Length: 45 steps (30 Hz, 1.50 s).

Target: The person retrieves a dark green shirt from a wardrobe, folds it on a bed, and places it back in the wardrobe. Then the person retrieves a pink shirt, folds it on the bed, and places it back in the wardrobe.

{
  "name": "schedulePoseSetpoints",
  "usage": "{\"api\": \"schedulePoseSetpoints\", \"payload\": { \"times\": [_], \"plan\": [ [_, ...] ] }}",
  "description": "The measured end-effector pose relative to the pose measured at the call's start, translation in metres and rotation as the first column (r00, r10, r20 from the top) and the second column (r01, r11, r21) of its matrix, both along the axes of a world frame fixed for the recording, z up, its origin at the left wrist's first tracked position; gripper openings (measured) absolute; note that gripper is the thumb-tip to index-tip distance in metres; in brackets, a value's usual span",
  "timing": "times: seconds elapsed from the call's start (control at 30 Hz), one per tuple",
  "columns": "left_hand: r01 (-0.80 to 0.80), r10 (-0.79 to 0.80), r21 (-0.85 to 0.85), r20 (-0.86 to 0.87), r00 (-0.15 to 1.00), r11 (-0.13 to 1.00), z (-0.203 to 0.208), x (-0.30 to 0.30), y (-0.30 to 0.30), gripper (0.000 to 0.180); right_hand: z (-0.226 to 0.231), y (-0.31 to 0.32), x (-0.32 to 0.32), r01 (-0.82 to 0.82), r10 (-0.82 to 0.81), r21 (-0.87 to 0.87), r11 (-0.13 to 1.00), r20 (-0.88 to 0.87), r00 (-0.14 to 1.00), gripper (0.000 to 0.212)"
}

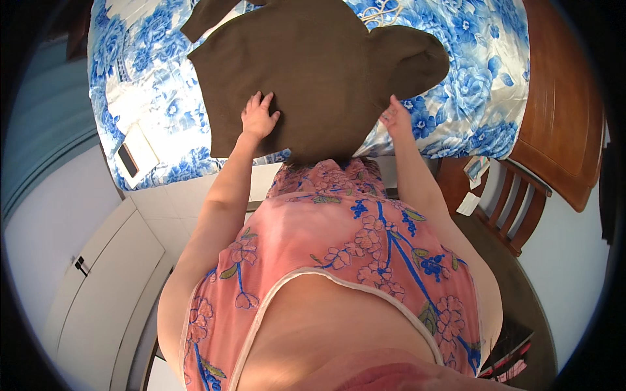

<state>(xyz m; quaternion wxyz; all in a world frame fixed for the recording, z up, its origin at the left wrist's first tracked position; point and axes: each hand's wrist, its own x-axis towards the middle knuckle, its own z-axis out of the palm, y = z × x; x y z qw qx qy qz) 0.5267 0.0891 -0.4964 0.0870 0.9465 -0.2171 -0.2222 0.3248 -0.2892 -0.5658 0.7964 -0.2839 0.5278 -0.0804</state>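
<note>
A brown long-sleeved top (293, 58) lies spread out on a blue-and-white flowered cloth (473, 85). One sleeve (207, 21) reaches out at the far left, and a rounded, folded part (414, 62) sticks out to the right. Flat on the top's lower left area rests my left hand (259, 119), fingers spread, holding nothing. My right hand (395, 119) is at the top's right edge, just below the folded part, with its fingers bent and pinching the fabric there.
White cords (381, 12) lie beyond the top. A phone-like dark and white object (135, 156) sits at the cloth's left edge. To the right stand a brown wooden panel (557, 91) and a slatted chair (518, 205). A white cabinet (107, 280) is at lower left.
</note>
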Motion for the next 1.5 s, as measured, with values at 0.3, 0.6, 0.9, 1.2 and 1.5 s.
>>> {"api": "schedulePoseSetpoints", "payload": {
  "times": [0.3, 0.6, 0.9, 1.2, 1.5],
  "plan": [
    [-0.264, 0.158, -0.415, -0.272, 0.949, 0.871, -0.002, -0.011, -0.005, 0.068, 0.096, -0.050, 0.065, 0.075, 0.103, -0.337, 0.938, 0.480, 0.871, 0.032],
    [-0.967, -0.267, -0.136, -0.944, 0.192, -0.215, 0.030, -0.003, -0.016, 0.075, 0.129, 0.177, 0.044, -0.567, 0.792, -0.653, -0.502, -0.610, 0.002, 0.051],
    [-0.967, 0.185, -0.242, -0.957, 0.224, -0.078, -0.007, -0.012, 0.021, 0.028, 0.104, 0.144, 0.057, -0.404, 0.630, -0.652, -0.641, -0.748, 0.208, 0.043],
    [-0.862, 0.353, -0.441, -0.871, 0.342, -0.251, -0.013, 0.007, 0.045, 0.026, 0.099, 0.146, 0.089, -0.362, 0.248, -0.168, -0.917, -0.951, -0.185, 0.047],
    [-0.323, 0.585, -0.620, 0.279, 0.761, 0.715, 0.006, -0.006, 0.019, 0.045, 0.073, 0.168, 0.086, -0.199, 0.513, -0.556, -0.807, -0.827, 0.231, 0.040]
  ]
}}
